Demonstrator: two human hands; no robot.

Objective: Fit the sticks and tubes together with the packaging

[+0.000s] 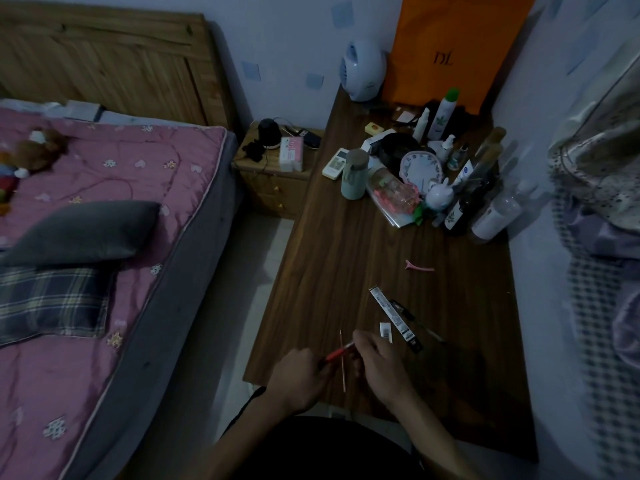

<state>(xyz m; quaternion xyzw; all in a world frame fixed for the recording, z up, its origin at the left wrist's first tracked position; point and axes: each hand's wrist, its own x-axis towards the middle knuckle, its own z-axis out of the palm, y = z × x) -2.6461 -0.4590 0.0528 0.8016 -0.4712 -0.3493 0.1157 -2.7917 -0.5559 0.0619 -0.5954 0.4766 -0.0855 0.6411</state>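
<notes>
Red pen [340, 353] ends hidden by hands.

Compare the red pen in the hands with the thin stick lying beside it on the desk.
The red pen is thicker and bright red; the thin stick is slimmer and pale tan. The red pen is gripped at both ends, by the left hand and the right hand, and slants across; the thin stick appears to lie loose on the desk, running nearly straight away from the person. Both are slender and straight.
</notes>
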